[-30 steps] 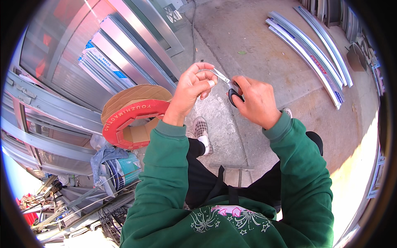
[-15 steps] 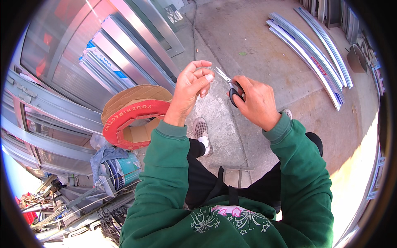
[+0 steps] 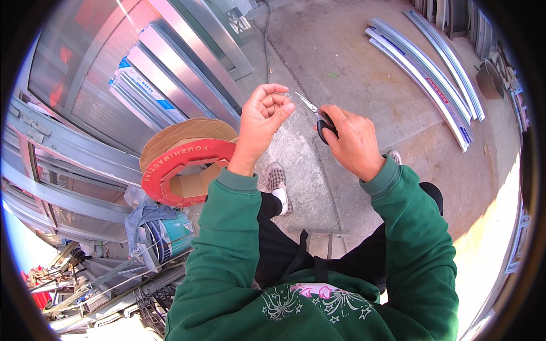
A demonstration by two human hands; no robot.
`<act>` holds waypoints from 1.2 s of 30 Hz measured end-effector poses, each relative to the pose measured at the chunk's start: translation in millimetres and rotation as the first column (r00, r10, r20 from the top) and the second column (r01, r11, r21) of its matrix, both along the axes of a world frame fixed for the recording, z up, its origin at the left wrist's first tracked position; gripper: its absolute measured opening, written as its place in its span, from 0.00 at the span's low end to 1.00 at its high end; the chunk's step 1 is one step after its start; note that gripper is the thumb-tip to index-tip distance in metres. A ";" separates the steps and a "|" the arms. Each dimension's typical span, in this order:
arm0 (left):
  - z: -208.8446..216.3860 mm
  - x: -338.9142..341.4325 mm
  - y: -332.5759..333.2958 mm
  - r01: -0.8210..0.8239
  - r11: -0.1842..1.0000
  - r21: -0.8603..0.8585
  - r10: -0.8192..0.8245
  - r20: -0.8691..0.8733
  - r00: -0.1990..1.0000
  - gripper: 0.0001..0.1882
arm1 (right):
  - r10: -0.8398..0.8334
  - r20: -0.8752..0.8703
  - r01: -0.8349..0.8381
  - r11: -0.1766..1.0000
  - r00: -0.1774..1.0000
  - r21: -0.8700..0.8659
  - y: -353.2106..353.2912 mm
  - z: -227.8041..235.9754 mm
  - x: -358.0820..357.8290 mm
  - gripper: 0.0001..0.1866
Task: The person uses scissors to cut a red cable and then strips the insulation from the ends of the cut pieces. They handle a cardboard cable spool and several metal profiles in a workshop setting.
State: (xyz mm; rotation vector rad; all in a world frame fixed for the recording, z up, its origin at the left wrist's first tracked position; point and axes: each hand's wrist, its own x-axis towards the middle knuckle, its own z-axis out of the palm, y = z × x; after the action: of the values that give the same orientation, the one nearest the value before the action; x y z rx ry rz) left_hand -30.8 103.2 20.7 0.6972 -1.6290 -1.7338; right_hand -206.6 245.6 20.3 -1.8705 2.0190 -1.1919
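Scissors (image 3: 309,104) with black handles are in my right hand (image 3: 354,138), whose fingers are wrapped round the handle loops. Their narrow silver blades point up and left, toward my left hand, without touching it. My left hand (image 3: 264,122) is raised just left of the blade tips, its fingers loosely curled and the thumb apart from them. I see nothing held in it, though something very thin or clear could escape notice. Beside my left wrist stands a large cardboard reel (image 3: 161,165) with a red printed flange and an open centre.
Metal profiles (image 3: 170,68) lean at the upper left. A teal bucket (image 3: 176,230) with a grey-blue cloth (image 3: 145,216) stands below the reel, near piled scrap strips (image 3: 108,290). Long profiles (image 3: 426,79) lie on the concrete at the upper right.
The fingers of my left hand have curled in a little more. The scissor blades look closer together, and my right hand has barely moved.
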 end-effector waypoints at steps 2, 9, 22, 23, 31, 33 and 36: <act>-1.0 -0.8 1.0 -0.003 1.000 -0.030 0.003 -0.008 1.000 0.20 | -0.007 0.016 0.006 1.000 1.000 0.025 0.9 0.1 -0.6 0.14; -3.2 -1.7 1.1 -0.020 0.997 -0.073 0.020 0.004 1.000 0.19 | -0.005 0.018 0.004 0.999 1.000 0.032 0.8 -0.9 -0.9 0.14; -6.8 -1.8 -0.4 -0.057 0.991 -0.119 0.062 0.039 0.997 0.17 | -0.046 0.068 0.041 0.997 0.997 0.064 -1.0 -4.3 -0.4 0.12; -6.5 -1.7 -0.2 -0.063 0.989 -0.131 0.069 0.040 0.997 0.16 | -0.051 0.072 0.045 0.996 0.996 0.081 -1.1 -4.5 -0.6 0.12; 0.2 1.0 6.1 -0.148 0.975 -0.168 0.130 -0.113 0.985 0.08 | -0.032 0.092 0.026 0.998 0.995 0.064 0.0 -0.5 0.3 0.12; 2.6 1.2 10.0 -0.166 0.964 -0.207 0.137 -0.148 0.980 0.07 | -0.023 0.105 0.017 0.998 0.994 0.056 0.2 1.4 1.3 0.12; 5.2 1.7 13.9 -0.158 0.954 -0.254 0.122 -0.154 0.981 0.06 | -0.010 0.116 0.005 0.999 0.993 0.046 0.8 3.2 2.0 0.12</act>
State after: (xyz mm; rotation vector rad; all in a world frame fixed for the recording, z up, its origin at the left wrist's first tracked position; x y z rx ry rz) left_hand -29.1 117.1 25.9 0.5390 -1.6347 -1.3982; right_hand -204.6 246.4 23.5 -1.7325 1.9759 -1.2160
